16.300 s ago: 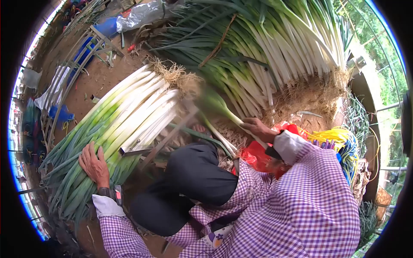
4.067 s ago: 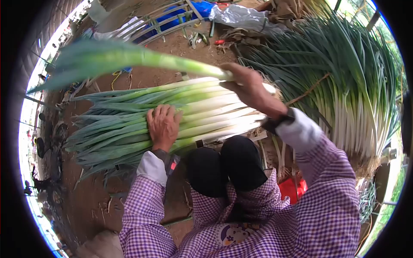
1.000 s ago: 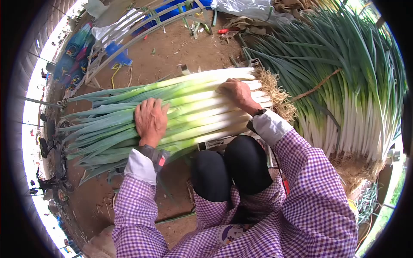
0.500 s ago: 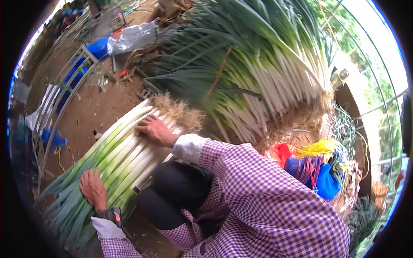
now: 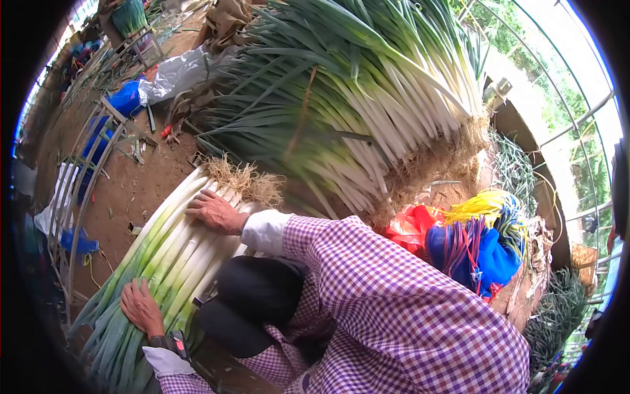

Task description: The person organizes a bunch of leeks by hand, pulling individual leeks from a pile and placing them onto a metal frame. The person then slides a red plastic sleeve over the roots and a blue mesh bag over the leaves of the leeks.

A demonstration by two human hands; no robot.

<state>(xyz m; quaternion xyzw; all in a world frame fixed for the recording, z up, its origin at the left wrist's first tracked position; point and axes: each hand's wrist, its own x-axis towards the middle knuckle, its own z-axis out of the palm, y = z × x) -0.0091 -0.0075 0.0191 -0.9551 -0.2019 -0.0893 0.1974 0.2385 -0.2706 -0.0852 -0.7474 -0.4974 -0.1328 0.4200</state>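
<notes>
A thick row of long green onions (image 5: 167, 243) lies in front of my knees, white stalks and roots toward the upper right, green leaves toward the lower left. My left hand (image 5: 142, 306), with a watch at its wrist, rests on the leaves, fingers spread. Across the white stalks, near the roots, lies my right hand (image 5: 215, 213), its fingers stretched out. Neither hand is wrapped round a stalk. Beyond them is a large pile of green onions (image 5: 367, 98), its roots facing right.
Colored ties and bags (image 5: 472, 246) lie to my right. On the left, a curved metal frame (image 5: 75, 217) stands near blue plastic (image 5: 125, 98) and a silvery sheet (image 5: 174, 75). Bare soil (image 5: 141, 180) shows between the frame and the onions. Greenhouse bars (image 5: 571, 125) run along the right.
The whole view has shifted a little, so the pile and the bags sit further left. Both hands stay on the same onions, with little visible movement over them.
</notes>
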